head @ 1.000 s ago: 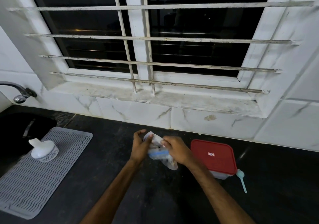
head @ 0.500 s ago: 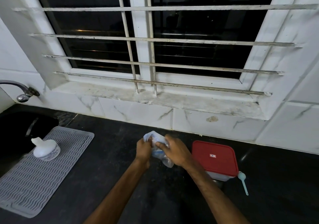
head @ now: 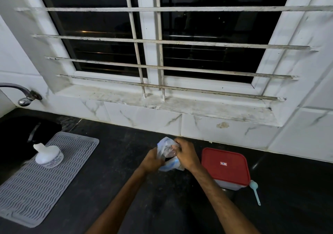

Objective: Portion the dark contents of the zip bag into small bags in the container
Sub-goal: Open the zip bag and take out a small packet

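Both my hands hold a clear zip bag (head: pixel 166 144) with a blue strip above the dark countertop (head: pixel 117 194). My left hand (head: pixel 151 161) grips its left side from below. My right hand (head: pixel 186 155) pinches the bag's top on the right. Something dark shows through the plastic between my hands. To the right stands a clear container with a red lid (head: pixel 226 167), the lid on it. A light blue spoon (head: pixel 255 191) lies beside the container's right corner.
A grey ribbed mat (head: pixel 41 183) lies at the left with a white cap-like object (head: pixel 48 155) on it. Behind it are a dark sink (head: pixel 16 134) and a tap (head: pixel 23 96). A white tiled wall and a barred window run along the back.
My hands have drawn closer together on the bag and turned it more upright. The container and spoon have not moved.
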### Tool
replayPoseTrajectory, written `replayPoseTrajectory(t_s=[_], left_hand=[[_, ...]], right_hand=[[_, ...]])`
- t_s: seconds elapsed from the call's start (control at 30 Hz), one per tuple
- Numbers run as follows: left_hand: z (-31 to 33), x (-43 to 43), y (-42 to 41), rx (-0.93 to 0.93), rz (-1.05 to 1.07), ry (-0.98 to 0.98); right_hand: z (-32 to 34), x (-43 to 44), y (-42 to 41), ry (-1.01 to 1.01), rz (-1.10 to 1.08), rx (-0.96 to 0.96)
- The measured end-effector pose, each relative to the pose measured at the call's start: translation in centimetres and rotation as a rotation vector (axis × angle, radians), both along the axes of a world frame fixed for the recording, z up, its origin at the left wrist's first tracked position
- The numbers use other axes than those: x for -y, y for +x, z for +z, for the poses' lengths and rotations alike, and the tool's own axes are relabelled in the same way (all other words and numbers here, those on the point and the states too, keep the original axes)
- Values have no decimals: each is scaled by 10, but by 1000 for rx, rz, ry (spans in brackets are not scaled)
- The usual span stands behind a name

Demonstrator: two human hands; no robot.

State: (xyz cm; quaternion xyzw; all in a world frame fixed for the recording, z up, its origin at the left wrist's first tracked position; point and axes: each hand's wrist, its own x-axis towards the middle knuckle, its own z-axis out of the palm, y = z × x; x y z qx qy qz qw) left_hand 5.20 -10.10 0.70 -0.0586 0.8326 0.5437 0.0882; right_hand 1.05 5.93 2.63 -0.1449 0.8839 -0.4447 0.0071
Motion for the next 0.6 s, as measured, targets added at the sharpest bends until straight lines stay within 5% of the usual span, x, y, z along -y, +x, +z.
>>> replayPoseTrajectory(t_s=[0.2, 0.43, 0.6], left_hand=[[4, -13, 4, -121, 278, 120], [10, -15, 10, -266, 233, -179], [-1, 0, 7, -184, 140, -466]], right_hand=[[-15, 1, 11, 474, 160, -221], [7, 4, 3, 362, 65, -153], [12, 3, -11, 253, -7, -113]])
